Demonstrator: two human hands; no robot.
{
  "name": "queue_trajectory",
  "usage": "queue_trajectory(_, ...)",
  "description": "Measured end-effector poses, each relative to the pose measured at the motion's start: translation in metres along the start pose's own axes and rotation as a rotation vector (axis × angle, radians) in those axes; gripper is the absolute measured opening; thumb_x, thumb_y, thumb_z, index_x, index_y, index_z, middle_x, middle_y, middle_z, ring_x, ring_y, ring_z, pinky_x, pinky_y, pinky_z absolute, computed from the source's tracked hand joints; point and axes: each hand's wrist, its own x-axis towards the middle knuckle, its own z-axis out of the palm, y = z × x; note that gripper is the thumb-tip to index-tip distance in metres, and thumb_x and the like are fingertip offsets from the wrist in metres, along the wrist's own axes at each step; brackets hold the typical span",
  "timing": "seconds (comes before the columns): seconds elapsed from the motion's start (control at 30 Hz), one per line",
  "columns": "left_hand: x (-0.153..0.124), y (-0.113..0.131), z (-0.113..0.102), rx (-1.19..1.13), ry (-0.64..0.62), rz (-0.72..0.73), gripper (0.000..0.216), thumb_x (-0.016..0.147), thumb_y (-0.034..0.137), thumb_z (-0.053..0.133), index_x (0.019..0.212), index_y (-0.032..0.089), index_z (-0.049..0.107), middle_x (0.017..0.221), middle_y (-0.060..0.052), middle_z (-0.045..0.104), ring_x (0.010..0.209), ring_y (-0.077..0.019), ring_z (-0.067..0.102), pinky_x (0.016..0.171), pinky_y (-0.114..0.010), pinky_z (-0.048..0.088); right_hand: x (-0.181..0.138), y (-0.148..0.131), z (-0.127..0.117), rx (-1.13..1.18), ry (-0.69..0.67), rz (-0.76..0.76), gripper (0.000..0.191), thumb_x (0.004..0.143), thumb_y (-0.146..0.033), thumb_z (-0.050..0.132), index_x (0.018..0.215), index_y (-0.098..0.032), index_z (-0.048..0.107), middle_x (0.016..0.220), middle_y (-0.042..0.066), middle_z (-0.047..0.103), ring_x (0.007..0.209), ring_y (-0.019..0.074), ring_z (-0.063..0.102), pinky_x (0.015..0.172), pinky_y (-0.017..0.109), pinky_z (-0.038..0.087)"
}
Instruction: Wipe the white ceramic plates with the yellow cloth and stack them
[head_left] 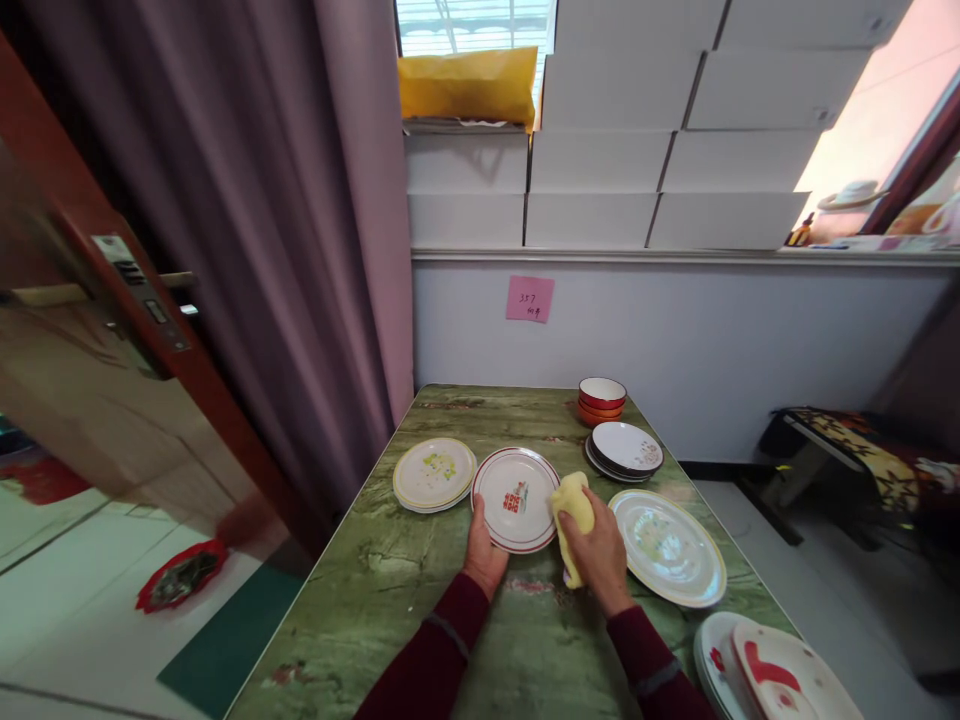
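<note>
A white plate (536, 500) with red rings and a red printed character is tilted above the table, its lower left rim gripped by my left hand (484, 548). My right hand (596, 548) is closed around a yellow cloth (573, 505), which touches or nearly touches the plate's right rim. To the left lies a small stack of yellow-rimmed plates (435, 472) with a green and yellow print. Just right of my right hand, a large oval platter (667, 548) with a yellow rim rests on the table.
Dark-edged plates (626, 446) are stacked at the back right, before a pile of red and orange bowls (601, 393). More plates (787, 670) sit at the front right edge of the green table (375, 590). An open door (150, 290) and a curtain (322, 200) stand left.
</note>
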Motion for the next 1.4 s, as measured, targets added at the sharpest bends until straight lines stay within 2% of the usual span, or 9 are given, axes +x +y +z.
queue_trajectory(0.13,0.005,-0.001,-0.011,-0.006,-0.137,-0.091,0.063,0.098,0.056,0.035,0.143,0.014,0.05,0.132,-0.015,0.064,0.135,-0.0259,0.049,0.121,-0.047,0.022,-0.018,-0.008,0.003,-0.17,-0.04,-0.258,0.058,0.085,-0.033,0.056,0.142,-0.022,0.049,0.149,0.012,0.045,0.129,0.0282,0.048,0.104,0.041,0.042)
queue_trajectory(0.33,0.006,0.006,-0.023,0.03,-0.209,-0.232,0.061,0.099,0.055,0.033,0.134,0.011,0.06,0.127,-0.016,0.068,0.129,-0.026,0.055,0.12,-0.042,0.025,-0.023,-0.055,0.032,-0.36,-0.389,-0.595,0.071,0.078,-0.019,0.062,0.145,-0.033,0.045,0.158,0.005,0.034,0.128,0.0293,0.045,0.098,0.041,0.043)
queue_trajectory(0.57,0.004,0.005,-0.014,0.047,-0.215,-0.187,0.079,0.091,0.074,0.027,0.142,0.018,0.052,0.141,-0.013,0.058,0.14,-0.029,0.042,0.12,-0.049,0.023,0.047,-0.066,0.025,-0.534,-0.316,-0.409,0.067,0.081,-0.021,0.061,0.145,-0.029,0.045,0.155,0.005,0.04,0.124,0.0283,0.045,0.096,0.037,0.04)
queue_trajectory(0.73,0.004,0.005,-0.015,0.062,-0.184,-0.166,0.084,0.088,0.077,0.03,0.139,0.015,0.055,0.139,-0.016,0.06,0.141,-0.0304,0.04,0.12,-0.05,0.02,0.006,-0.026,0.003,-0.609,-0.284,-0.216,0.059,0.083,-0.023,0.056,0.142,-0.023,0.049,0.148,0.008,0.048,0.114,0.0285,0.052,0.096,0.038,0.04)
queue_trajectory(0.9,-0.002,0.012,-0.014,0.061,-0.162,-0.292,0.091,0.085,0.081,0.03,0.13,0.01,0.062,0.127,-0.02,0.067,0.134,-0.0353,0.049,0.117,-0.052,0.027,-0.056,-0.041,0.007,-0.471,-0.463,-0.379,0.065,0.076,-0.02,0.059,0.14,-0.027,0.051,0.145,0.006,0.051,0.118,0.0288,0.049,0.099,0.038,0.039)
queue_trajectory(1.0,-0.009,0.016,-0.013,0.056,-0.129,-0.373,0.082,0.087,0.076,0.037,0.121,0.007,0.068,0.12,-0.021,0.07,0.13,-0.0362,0.053,0.116,-0.051,0.03,-0.048,-0.071,0.021,-0.408,-0.51,-0.472,0.069,0.074,-0.02,0.06,0.141,-0.031,0.048,0.148,0.005,0.048,0.119,0.0281,0.048,0.096,0.038,0.04)
queue_trajectory(1.13,-0.01,0.014,-0.01,-0.001,-0.151,-0.189,0.064,0.094,0.064,0.037,0.13,0.017,0.062,0.13,-0.015,0.066,0.134,-0.0314,0.049,0.118,-0.05,0.025,0.003,-0.095,0.033,-0.458,-0.458,-0.516,0.066,0.078,-0.018,0.058,0.141,-0.033,0.047,0.151,0.004,0.044,0.122,0.028,0.045,0.093,0.039,0.041)
queue_trajectory(1.27,-0.005,0.008,-0.008,0.005,-0.236,-0.183,0.073,0.093,0.068,0.03,0.138,0.017,0.056,0.142,-0.015,0.057,0.142,-0.032,0.038,0.12,-0.05,0.02,0.033,-0.079,0.025,-0.52,-0.323,-0.437,0.065,0.078,-0.018,0.06,0.142,-0.029,0.048,0.15,0.006,0.046,0.121,0.0286,0.046,0.096,0.039,0.039)
queue_trajectory(1.4,-0.003,0.006,-0.01,0.025,-0.248,-0.201,0.078,0.093,0.07,0.028,0.139,0.014,0.054,0.142,-0.016,0.057,0.141,-0.0311,0.04,0.12,-0.049,0.021,0.001,-0.043,0.011,-0.572,-0.253,-0.354,0.061,0.08,-0.018,0.057,0.141,-0.026,0.05,0.147,0.007,0.049,0.116,0.0302,0.049,0.095,0.041,0.039)
